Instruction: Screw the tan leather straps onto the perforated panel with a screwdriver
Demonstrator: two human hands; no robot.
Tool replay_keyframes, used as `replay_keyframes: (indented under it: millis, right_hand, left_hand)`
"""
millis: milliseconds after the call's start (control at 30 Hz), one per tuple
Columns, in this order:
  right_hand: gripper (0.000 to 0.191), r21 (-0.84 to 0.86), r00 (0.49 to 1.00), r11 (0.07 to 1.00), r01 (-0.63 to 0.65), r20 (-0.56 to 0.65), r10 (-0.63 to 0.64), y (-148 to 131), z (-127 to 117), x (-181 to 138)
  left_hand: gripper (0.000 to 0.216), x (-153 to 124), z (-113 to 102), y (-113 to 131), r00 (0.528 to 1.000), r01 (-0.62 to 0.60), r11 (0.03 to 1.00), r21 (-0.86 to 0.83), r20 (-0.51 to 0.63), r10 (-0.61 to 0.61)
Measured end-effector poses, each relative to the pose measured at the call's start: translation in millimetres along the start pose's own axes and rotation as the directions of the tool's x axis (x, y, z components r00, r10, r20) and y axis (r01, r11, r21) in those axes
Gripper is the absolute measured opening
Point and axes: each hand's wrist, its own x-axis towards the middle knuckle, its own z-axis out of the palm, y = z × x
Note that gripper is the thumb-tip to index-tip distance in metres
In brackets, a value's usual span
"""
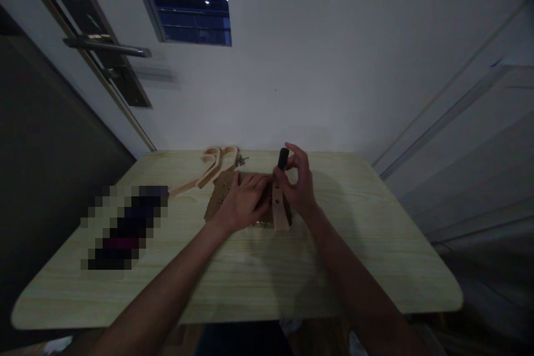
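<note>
A brown wooden board (221,194) with small holes lies flat in the middle of the pale table (233,272). My left hand (244,200) rests palm-down on it with fingers stretched, pressing it. A narrow wooden strip (279,212) lies along the board's right edge. My right hand (298,183) is closed around a small dark-handled tool (283,158) held upright over the strip's far end.
Curved pale wooden pieces (211,169) and some small metal screws (241,161) lie at the table's far edge. A blurred-out dark object (125,225) sits at the left. A door with a metal handle (106,47) stands behind on the left, a white wall behind the table.
</note>
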Motion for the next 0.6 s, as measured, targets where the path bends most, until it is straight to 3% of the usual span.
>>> replay_keyframes:
  millis: [167, 433, 600]
  right_hand:
    - [0.043, -0.034, 1.0, 0.999, 0.005, 0.03, -0.004, 0.5, -1.3, -0.4]
    - [0.042, 0.059, 0.992, 0.997, -0.039, 0.121, 0.032, 0.1, -5.9, -1.9]
    - [0.045, 0.023, 0.994, 1.0, -0.006, 0.108, 0.003, -0.2, -5.4, -0.6]
  left_hand:
    - [0.043, 0.2, 1.0, -0.7, 1.0, -0.011, 1.0, -0.002, -0.014, 0.01]
    - [0.04, 0.0, -0.3, 0.2, 1.0, -0.014, 1.0, 0.004, -0.016, 0.014]
    - [0.041, 0.3, -0.1, -0.1, 1.0, -0.01, 1.0, 0.004, -0.004, 0.01]
